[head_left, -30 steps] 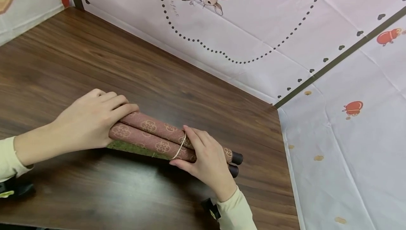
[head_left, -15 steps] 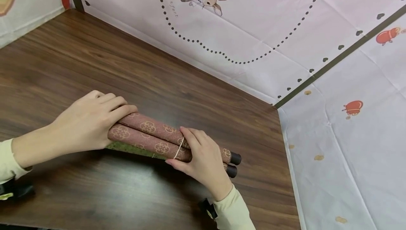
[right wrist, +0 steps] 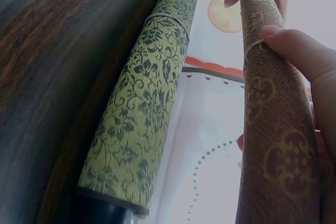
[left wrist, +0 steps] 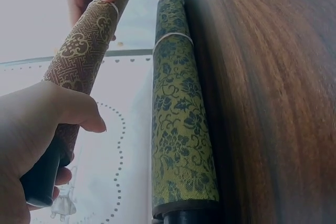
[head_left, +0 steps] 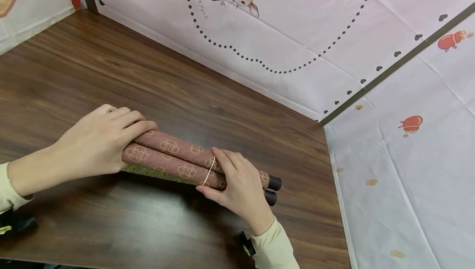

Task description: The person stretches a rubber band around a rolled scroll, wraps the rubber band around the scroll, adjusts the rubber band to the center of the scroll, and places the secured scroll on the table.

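Note:
Two rolled scrolls (head_left: pixel 182 160), side by side in reddish-brown cloth with gold flower patterns, are held above the table. A pale elastic band (head_left: pixel 209 170) loops round them near their right part. My left hand (head_left: pixel 96 139) grips their left end, covering it in the head view. Farther right, my right hand (head_left: pixel 243 182) holds them with thumb and fingers, its fingertips at the band. Black end knobs (head_left: pixel 274 183) stick out past it. Beneath lies a green-gold scroll (left wrist: pixel 181 119) with dark flowers, banded too and apart from both hands; the head view shows only a strip of it.
Dark wood-grain table (head_left: pixel 141 75) spreads under everything. Printed cloth walls rise behind it and on both sides, the back one (head_left: pixel 297 22) bearing a rabbit picture. The table's front edge (head_left: pixel 44 263) shows at the lower left.
Both hands and the brown scrolls have shifted slightly to the left. My right hand's fingertips stay at the elastic band, and both grips hold.

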`<state>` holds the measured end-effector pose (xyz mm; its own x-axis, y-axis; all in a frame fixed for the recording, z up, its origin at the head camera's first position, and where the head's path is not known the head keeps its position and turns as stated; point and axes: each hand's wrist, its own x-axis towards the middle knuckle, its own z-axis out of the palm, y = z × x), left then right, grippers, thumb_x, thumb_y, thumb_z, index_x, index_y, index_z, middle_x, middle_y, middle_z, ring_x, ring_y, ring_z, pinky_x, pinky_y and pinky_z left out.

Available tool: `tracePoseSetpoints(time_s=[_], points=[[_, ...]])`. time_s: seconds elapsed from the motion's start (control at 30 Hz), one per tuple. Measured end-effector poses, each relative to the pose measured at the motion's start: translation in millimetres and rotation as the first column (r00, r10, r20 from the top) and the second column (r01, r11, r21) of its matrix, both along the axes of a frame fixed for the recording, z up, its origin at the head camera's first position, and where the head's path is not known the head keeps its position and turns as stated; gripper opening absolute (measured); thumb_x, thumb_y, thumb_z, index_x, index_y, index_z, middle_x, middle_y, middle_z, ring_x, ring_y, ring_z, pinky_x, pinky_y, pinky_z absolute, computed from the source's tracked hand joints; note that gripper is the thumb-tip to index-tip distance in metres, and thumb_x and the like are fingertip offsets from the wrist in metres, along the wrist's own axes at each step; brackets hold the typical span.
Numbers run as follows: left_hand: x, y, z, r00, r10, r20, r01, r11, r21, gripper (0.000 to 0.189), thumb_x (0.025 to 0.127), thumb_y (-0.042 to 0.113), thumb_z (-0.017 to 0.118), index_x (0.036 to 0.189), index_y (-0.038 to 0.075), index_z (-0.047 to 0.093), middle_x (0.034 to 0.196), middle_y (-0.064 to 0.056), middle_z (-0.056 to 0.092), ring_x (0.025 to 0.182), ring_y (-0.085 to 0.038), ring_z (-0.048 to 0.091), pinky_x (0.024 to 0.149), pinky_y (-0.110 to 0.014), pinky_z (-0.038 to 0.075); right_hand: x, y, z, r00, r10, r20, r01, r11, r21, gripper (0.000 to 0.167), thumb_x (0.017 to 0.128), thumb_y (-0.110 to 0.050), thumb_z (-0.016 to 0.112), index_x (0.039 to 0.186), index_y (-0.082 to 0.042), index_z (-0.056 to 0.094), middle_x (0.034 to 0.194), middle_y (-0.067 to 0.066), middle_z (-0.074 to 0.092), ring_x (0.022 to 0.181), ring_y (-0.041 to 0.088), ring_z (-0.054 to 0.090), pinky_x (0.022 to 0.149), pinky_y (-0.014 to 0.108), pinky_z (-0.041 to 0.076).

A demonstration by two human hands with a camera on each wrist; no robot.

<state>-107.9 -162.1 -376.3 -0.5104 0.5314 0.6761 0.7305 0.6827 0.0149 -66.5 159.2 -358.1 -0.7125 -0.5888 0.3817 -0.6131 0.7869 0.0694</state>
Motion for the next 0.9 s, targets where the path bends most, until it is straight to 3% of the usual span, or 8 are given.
tracePoseSetpoints(time_s=[0.33, 0.53, 0.67, 0.9], points=[[-8.4, -21.3, 0.5, 0.999, 0.04, 0.009, -0.04, 0.999, 0.027, 0.064, 0.043, 0.022, 0.082, 0.105, 0.013, 0.066, 0.089, 0.0, 0.065, 0.08, -0.021, 0.061, 0.065, -0.037, 0.039, -8.3, 48.5, 1.1, 0.995, -0.094, -0.018, 0.094, 0.996, -0.013, 0.091, 0.066, -0.052, 0.087, 0.143, -0.017, 0.052, 0.125, 0.002, 0.064, 0.113, 0.022, 0.063, 0.098, 0.041, 0.051], [-13.5, -26.3, 2.3, 0.998, 0.049, 0.026, -0.05, 0.998, 0.027, 0.067, 0.044, 0.026, 0.083, 0.107, 0.012, 0.065, 0.091, -0.001, 0.065, 0.082, -0.023, 0.061, 0.066, -0.038, 0.038, -14.4, 56.8, 3.3, 0.995, -0.092, -0.03, 0.091, 0.995, -0.047, 0.088, 0.072, -0.053, 0.081, 0.146, -0.019, 0.049, 0.127, 0.005, 0.062, 0.115, 0.027, 0.059, 0.102, 0.046, 0.047], [-17.9, -28.8, 2.1, 0.997, 0.055, 0.048, -0.057, 0.998, 0.035, 0.071, 0.043, 0.03, 0.085, 0.108, 0.012, 0.066, 0.091, -0.002, 0.066, 0.083, -0.023, 0.06, 0.066, -0.038, 0.038, -18.7, 56.4, 4.7, 0.993, -0.113, 0.016, 0.114, 0.992, -0.062, 0.084, 0.077, -0.05, 0.078, 0.149, -0.021, 0.045, 0.132, 0.005, 0.058, 0.121, 0.027, 0.055, 0.097, 0.047, 0.052], [-31.1, -31.2, -6.2, 0.989, 0.087, 0.123, -0.088, 0.996, 0.003, 0.084, 0.048, 0.063, 0.086, 0.113, 0.014, 0.066, 0.094, -0.001, 0.065, 0.087, -0.021, 0.061, 0.067, -0.037, 0.039, -33.2, 55.5, 1.3, 0.987, -0.117, 0.107, 0.123, 0.991, -0.044, 0.081, 0.084, -0.048, 0.072, 0.153, -0.022, 0.039, 0.139, 0.007, 0.053, 0.129, 0.027, 0.051, 0.086, 0.049, 0.057]])
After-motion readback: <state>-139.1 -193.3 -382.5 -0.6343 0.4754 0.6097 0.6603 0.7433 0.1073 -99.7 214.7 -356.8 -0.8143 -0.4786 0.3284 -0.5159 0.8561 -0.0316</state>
